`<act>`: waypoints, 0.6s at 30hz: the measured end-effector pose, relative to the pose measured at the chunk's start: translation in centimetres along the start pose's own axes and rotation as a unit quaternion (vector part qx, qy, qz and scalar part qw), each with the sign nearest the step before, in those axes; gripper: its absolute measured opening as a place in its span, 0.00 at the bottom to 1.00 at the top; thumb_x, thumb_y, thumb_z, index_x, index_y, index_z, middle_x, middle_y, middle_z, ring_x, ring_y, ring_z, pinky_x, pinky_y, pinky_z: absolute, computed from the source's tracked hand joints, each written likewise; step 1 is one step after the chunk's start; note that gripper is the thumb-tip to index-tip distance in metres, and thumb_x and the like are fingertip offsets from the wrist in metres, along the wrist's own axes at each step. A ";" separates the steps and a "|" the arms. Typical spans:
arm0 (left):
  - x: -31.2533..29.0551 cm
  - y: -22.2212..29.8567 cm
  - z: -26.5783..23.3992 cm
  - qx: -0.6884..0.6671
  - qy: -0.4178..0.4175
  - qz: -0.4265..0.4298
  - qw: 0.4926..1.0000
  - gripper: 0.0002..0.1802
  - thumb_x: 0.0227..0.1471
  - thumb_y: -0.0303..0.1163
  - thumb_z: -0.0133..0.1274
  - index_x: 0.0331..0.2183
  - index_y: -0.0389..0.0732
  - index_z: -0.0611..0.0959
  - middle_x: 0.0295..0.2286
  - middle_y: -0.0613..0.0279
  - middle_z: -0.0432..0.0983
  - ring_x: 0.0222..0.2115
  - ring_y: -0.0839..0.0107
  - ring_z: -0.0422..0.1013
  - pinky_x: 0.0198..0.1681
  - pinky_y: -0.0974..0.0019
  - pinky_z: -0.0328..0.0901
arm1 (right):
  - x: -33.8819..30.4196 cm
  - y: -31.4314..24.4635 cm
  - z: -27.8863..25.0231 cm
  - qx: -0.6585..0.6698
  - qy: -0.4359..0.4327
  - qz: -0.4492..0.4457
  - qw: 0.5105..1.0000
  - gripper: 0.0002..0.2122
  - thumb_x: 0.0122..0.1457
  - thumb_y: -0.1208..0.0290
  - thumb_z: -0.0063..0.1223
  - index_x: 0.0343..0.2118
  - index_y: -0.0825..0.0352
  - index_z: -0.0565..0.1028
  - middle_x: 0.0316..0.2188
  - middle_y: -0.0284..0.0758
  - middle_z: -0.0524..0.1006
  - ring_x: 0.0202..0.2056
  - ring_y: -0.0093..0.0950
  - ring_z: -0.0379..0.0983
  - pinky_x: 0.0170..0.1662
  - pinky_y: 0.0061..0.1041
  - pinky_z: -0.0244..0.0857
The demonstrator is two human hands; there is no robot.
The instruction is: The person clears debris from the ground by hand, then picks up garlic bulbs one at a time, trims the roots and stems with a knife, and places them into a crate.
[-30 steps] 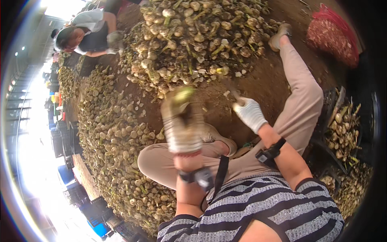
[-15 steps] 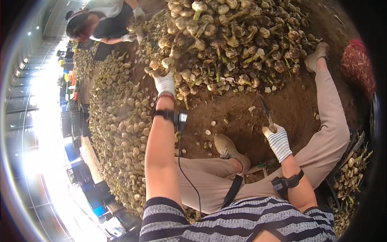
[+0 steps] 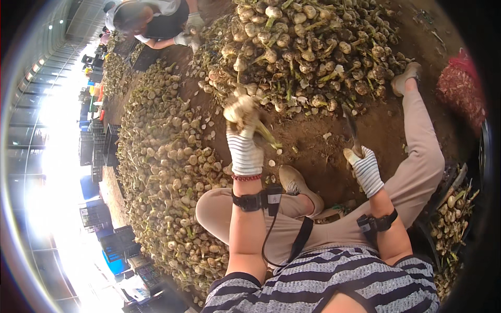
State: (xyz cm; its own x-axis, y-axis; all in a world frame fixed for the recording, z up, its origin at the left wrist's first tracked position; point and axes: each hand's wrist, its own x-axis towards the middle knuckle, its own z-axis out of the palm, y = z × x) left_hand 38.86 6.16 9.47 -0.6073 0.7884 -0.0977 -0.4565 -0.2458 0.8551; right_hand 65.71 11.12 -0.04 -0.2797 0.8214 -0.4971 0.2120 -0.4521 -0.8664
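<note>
My left hand (image 3: 245, 152), in a striped white glove, is closed around a garlic bulb (image 3: 241, 110). Its green-white stalk slants down to the right, and motion blurs the bulb, so I cannot tell if there is more than one. Over the bare soil my right hand (image 3: 367, 171), gloved likewise, grips a knife (image 3: 351, 128) with its dark, narrow blade pointing away from me. The blade tip comes close to the near edge of a large heap of garlic (image 3: 313, 52) with stalks on. The handle is mostly hidden in the fingers.
To the left spreads a long bed of trimmed garlic bulbs (image 3: 167, 156). A red net sack (image 3: 462, 91) stands far right, with cut stalks (image 3: 453, 219) below it. Another person (image 3: 151, 21) works at the upper left. Dark crates (image 3: 117, 242) line the left side.
My left hand has drawn back from the heap toward me and to the right, bringing garlic with it. My right hand and the knife have shifted slightly. The other person's hands have moved right.
</note>
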 end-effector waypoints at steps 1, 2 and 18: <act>-1.2 -0.4 -0.1 0.006 -0.004 -0.015 1.000 0.27 0.40 0.24 0.64 0.43 0.43 0.71 0.34 0.64 0.74 0.33 0.72 0.73 0.33 0.72 0.71 | -0.3 -0.4 -0.3 -0.021 -0.011 -0.039 0.999 0.13 0.55 0.66 0.56 0.18 0.60 0.67 0.11 0.23 0.65 0.10 0.13 0.56 0.13 0.18 0.48; -2.3 -0.7 -0.2 0.012 -0.008 -0.030 0.999 0.24 0.40 0.24 0.64 0.41 0.43 0.72 0.33 0.65 0.74 0.32 0.73 0.73 0.34 0.72 0.71 | -0.6 -0.7 -0.9 -0.041 -0.020 -0.077 0.996 0.12 0.55 0.66 0.56 0.18 0.60 0.67 0.11 0.22 0.65 0.11 0.13 0.56 0.14 0.18 0.48; -11.4 -0.4 4.6 0.398 -0.307 -0.036 0.864 0.27 0.42 0.39 0.62 0.42 0.37 0.72 0.34 0.62 0.77 0.37 0.72 0.73 0.46 0.65 0.66 | -9.7 -8.4 -0.7 -0.371 0.004 -0.413 0.832 0.09 0.44 0.67 0.56 0.27 0.66 0.75 0.20 0.42 0.74 0.24 0.42 0.73 0.27 0.34 0.67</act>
State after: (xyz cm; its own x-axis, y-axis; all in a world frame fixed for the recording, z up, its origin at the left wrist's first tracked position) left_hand 48.99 -0.07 12.56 -0.0256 0.9960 -0.0856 0.2620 0.0894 0.9609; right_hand 67.33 7.23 12.13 -0.6116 0.7486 0.2560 0.4700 0.6041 -0.6435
